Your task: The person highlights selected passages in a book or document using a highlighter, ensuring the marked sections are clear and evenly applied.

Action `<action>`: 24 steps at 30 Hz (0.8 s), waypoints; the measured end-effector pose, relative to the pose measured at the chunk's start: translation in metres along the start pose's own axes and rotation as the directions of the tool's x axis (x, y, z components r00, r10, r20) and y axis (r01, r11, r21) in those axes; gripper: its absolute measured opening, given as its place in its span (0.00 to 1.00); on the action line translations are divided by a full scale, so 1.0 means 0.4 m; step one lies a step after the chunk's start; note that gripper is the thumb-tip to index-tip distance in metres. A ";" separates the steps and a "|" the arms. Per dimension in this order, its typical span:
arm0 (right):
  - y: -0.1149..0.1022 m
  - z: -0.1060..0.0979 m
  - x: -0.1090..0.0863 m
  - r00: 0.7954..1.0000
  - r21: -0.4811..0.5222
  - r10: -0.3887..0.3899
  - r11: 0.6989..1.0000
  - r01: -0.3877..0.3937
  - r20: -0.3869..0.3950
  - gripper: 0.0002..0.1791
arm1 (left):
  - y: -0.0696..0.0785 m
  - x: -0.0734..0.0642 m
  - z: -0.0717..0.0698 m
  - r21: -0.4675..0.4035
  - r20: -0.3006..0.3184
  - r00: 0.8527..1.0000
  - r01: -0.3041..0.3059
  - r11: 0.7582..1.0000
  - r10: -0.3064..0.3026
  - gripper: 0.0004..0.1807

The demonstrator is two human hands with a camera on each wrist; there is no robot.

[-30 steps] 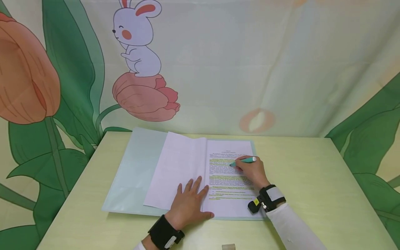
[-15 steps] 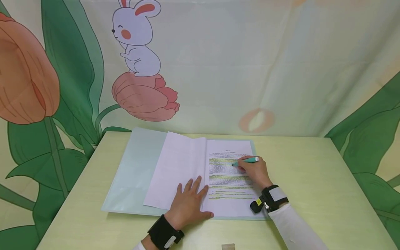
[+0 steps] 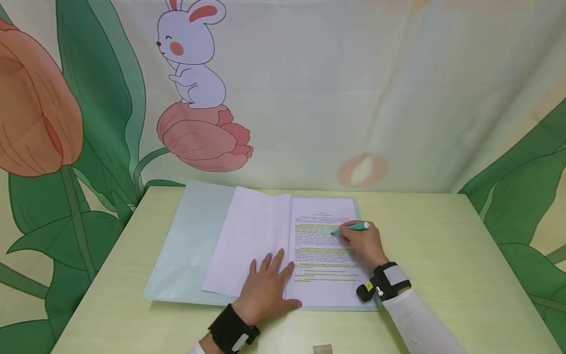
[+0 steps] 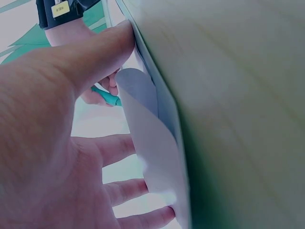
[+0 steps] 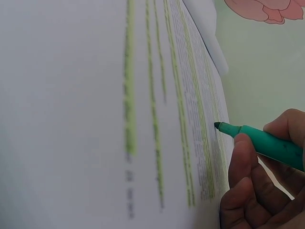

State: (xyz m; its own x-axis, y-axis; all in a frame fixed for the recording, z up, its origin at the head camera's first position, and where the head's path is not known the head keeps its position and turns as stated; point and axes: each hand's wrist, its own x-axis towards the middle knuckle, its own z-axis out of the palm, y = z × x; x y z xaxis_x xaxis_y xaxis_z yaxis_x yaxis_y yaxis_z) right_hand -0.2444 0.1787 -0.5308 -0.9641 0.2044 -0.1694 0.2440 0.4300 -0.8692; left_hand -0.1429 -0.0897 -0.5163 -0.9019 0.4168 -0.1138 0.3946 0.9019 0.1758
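Observation:
My right hand (image 3: pixel 364 243) pinches a teal highlighter (image 5: pixel 274 145), its dark tip at the upper part of a printed page (image 3: pixel 325 292). Several lines of that page carry yellow-green highlighting; in the right wrist view they run as long streaks. The left hand (image 3: pixel 265 292) lies with fingers spread over the turned-back white sheet (image 3: pixel 252 236), its thumb at the lower edge of the printed page. From the left wrist view, the sheet curls up near the thumb. Both pages lie in an open pale blue folder (image 3: pixel 194 236). Whether the tip touches the paper is hard to tell.
The folder rests on a light wooden table (image 3: pixel 442 255). At the front edge sits a small beige block-like object (image 3: pixel 323 349), partly cut off. A curtain (image 3: pixel 300 98) printed with a rabbit and tulips hangs behind the table.
The right hand has slid slightly to the right along the text, carrying the highlighter with it. The left hand stays in place on the pages.

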 end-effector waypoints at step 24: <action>0.007 -0.033 0.001 0.996 -0.036 0.083 0.996 -0.084 -0.023 0.14 | 0.000 0.001 0.004 -0.006 -0.006 1.000 -0.003 1.000 0.003 0.50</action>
State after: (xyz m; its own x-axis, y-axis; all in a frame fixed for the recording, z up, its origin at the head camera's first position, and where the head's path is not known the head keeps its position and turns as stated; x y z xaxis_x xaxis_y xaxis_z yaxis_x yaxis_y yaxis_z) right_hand -0.2428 0.1915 -0.5273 -0.9378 0.2599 -0.2302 0.3276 0.4426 -0.8348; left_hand -0.1430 -0.0892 -0.5180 -0.9017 0.4189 -0.1072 0.3964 0.8998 0.1823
